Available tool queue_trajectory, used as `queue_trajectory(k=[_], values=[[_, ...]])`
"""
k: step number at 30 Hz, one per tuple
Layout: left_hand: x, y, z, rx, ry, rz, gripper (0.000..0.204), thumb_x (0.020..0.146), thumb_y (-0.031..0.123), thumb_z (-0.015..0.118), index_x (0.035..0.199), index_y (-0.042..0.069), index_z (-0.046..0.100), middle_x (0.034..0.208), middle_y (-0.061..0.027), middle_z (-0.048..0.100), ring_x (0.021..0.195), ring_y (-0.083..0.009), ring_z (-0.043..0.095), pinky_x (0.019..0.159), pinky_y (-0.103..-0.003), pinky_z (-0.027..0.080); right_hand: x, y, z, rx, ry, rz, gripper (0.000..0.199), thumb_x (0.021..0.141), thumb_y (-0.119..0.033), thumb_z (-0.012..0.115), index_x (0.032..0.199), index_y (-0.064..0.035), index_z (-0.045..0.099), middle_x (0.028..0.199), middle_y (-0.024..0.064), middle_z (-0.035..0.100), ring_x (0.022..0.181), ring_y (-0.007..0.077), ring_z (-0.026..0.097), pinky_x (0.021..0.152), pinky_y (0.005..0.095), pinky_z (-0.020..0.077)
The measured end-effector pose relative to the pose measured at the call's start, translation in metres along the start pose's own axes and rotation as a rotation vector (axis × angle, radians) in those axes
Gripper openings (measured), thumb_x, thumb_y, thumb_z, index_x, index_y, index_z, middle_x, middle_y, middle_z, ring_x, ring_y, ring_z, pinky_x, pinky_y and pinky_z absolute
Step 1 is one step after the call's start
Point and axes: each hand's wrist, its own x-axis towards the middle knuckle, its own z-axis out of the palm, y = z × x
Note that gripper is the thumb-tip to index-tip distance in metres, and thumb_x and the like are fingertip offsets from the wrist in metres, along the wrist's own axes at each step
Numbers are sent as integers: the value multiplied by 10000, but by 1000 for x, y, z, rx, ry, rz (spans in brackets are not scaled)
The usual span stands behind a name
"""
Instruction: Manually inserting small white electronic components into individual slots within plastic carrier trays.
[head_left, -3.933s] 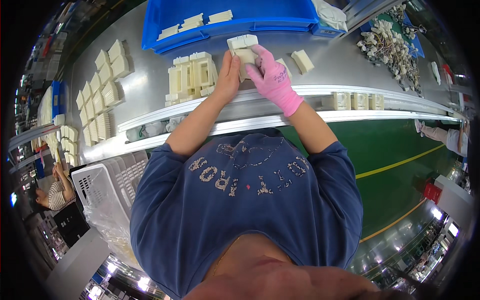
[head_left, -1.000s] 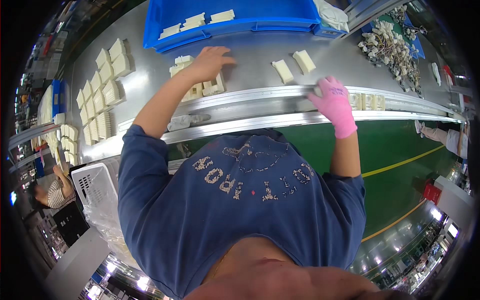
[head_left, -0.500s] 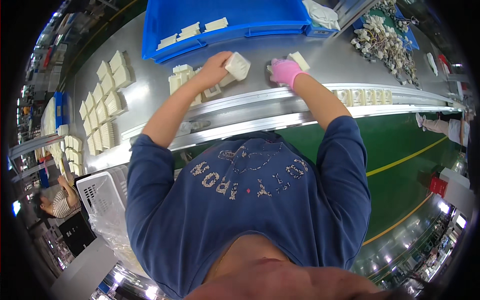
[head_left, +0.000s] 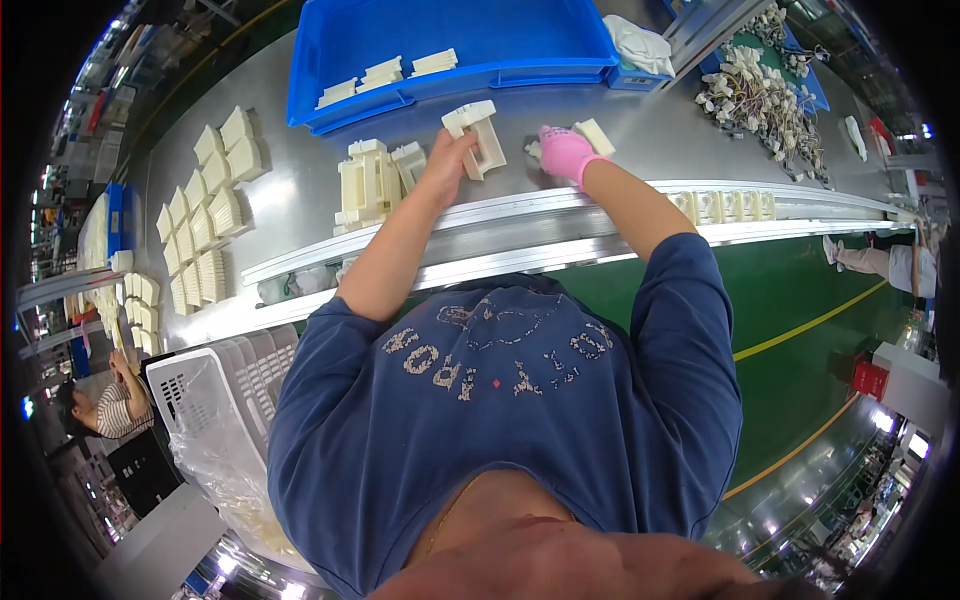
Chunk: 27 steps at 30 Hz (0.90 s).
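My left hand (head_left: 450,168) is closed on a cream plastic housing (head_left: 486,150), raised over the metal bench. The housing is tilted and shows a frame with an opening in it. To the right, my right hand (head_left: 568,158), in a pink glove, is closed on a cream block-shaped plastic part (head_left: 594,137) that sticks out beyond the glove. A small pale piece shows at the glove's left side; its kind is unclear. Just left of my left hand stand a cluster of cream plastic housings (head_left: 368,185) and a leaning one (head_left: 410,163).
A blue bin (head_left: 455,75) with several cream parts stands at the back. Rows of cream parts (head_left: 200,215) lie at left. Wired connectors (head_left: 755,100) are heaped at right. A metal rail (head_left: 530,205) runs along the front edge, with cream parts (head_left: 735,207) along it.
My left hand has moved nearer and slightly right, and the housing in it now shows its open frame side. The right hand has shifted slightly left and nearer, still gripping its part.
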Motion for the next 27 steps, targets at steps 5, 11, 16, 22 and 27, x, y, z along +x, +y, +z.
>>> queue_trajectory(k=[5, 11, 16, 22, 27], values=[[-3, 0, 1, 285, 80, 87, 308, 892, 311, 423, 1113, 100, 385, 1066, -61, 489, 993, -168, 484, 814, -329, 421, -23, 2, -19, 670, 320, -120, 262, 733, -228, 585, 861, -3, 550, 749, 141, 594, 711, 242, 579, 655, 353, 467], [-34, 17, 35, 80, -103, 261, 288, 934, 302, 306, 1098, 69, 349, 1012, -83, 479, 888, -157, 510, 713, -254, 461, -50, -54, -18, 691, 756, -354, 250, 785, -227, 548, 886, 0, 522, 659, 105, 532, 573, 199, 546, 532, 321, 436], [-37, 21, 34, 134, -103, 361, 319, 940, 315, 280, 1128, 69, 355, 1019, -69, 468, 892, -110, 469, 756, -248, 417, -69, -74, -17, 873, 825, -290, 367, 780, -181, 575, 1082, -29, 432, 693, 91, 546, 550, 186, 545, 512, 300, 429], [-29, 12, 25, 127, -161, 340, 395, 935, 350, 292, 1235, 95, 334, 1135, -61, 454, 1038, -149, 434, 893, -282, 350, -75, -71, -23, 827, 785, -346, 373, 795, -214, 553, 1103, -54, 417, 749, 130, 593, 654, 304, 584, 573, 366, 457], [-36, 17, 27, -67, -192, 94, 357, 904, 311, 410, 1182, 95, 354, 1054, -66, 489, 923, -148, 518, 704, -286, 470, -89, -73, -35, 898, 558, -479, 367, 776, -150, 549, 1114, -41, 458, 716, 121, 587, 597, 258, 570, 561, 333, 457]])
